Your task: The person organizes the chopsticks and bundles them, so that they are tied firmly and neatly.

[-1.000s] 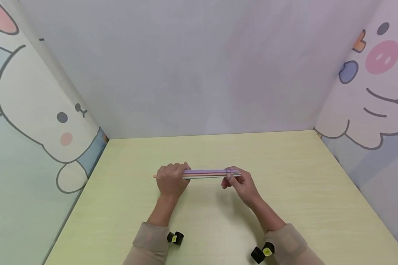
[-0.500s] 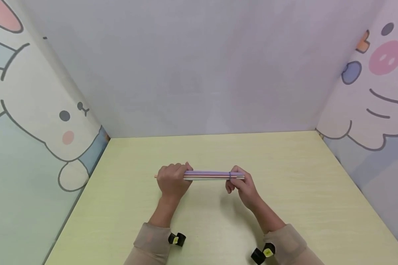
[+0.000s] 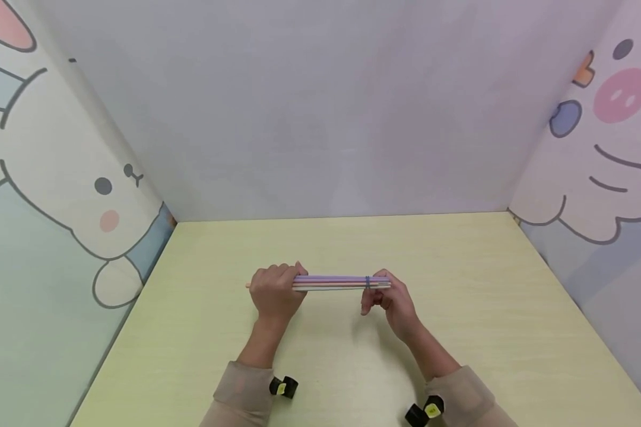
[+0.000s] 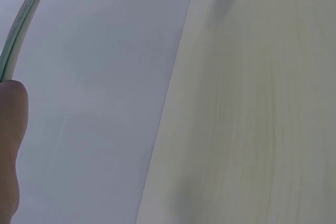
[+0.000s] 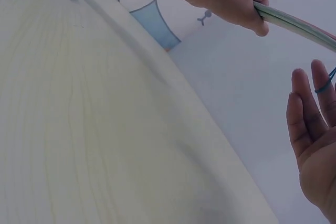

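My left hand point(image 3: 276, 290) grips the pastel stick bundle point(image 3: 331, 283) level above the table point(image 3: 331, 249); right hand point(image 3: 397, 305) loosely extended, blue elastic band point(image 3: 367, 282) hooked. Best: sticks snug, stretch even.

The sticks point(image 3: 331, 283) are purple, red, orange and pale green, the band point(image 3: 368, 282) blue. The pale yellow table point(image 3: 149, 332) has faint grain. The sleeves point(image 3: 244, 385) are beige; the back wall point(image 3: 320, 107), lilac-grey.
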Tool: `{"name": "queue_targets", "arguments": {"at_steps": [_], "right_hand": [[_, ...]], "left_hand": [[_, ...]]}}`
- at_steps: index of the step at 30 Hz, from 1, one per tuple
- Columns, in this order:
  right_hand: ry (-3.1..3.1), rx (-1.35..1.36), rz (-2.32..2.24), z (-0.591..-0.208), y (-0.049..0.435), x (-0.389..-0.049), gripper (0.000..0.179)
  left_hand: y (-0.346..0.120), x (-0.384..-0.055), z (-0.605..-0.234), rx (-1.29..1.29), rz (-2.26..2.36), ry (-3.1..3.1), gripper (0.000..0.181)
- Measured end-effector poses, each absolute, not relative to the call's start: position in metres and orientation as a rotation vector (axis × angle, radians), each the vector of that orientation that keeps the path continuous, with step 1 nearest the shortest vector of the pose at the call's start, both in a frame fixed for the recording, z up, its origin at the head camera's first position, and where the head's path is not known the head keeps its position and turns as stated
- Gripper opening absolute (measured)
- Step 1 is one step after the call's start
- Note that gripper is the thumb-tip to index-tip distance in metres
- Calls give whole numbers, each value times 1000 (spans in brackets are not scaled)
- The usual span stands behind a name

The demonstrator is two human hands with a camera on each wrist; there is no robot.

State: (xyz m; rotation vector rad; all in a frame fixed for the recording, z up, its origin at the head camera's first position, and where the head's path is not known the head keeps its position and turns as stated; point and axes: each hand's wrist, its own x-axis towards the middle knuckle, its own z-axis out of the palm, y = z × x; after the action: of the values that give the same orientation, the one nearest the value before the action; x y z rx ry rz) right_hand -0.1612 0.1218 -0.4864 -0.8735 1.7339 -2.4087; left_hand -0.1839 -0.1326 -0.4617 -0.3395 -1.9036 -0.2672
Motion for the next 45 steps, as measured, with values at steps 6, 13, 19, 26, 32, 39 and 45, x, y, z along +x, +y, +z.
{"name": "queue_targets", "arguments": {"at_steps": [6,13,19,26,32,39,45], "right_hand": [[1944,-709,-2263,-492,125,-163,15],[2207,-791,-2059,-491,119,-155,7],[2519,-1195,-2014,-494,103,-153,21],[2834,-1826,-1706,-494,93,-154,12],[2902,-2330,-1606,-494,86,-157,27],[2906,-2327,-1732,-496,78,-153,46],[2830,-2156,-1979,-495,67,-146,61]], "left_hand": [[-133,-182,-459,-344,-297,-1906,30],[-136,-181,-458,-290,-321,-1924,29],[-137,-181,-459,-240,-316,-1941,31],[-138,-179,-460,-195,-307,-2027,33],[-139,-178,-463,-167,-295,-2096,34],[-137,-178,-462,-159,-334,-2086,34],[-136,-177,-461,-164,-336,-2101,36]]}}
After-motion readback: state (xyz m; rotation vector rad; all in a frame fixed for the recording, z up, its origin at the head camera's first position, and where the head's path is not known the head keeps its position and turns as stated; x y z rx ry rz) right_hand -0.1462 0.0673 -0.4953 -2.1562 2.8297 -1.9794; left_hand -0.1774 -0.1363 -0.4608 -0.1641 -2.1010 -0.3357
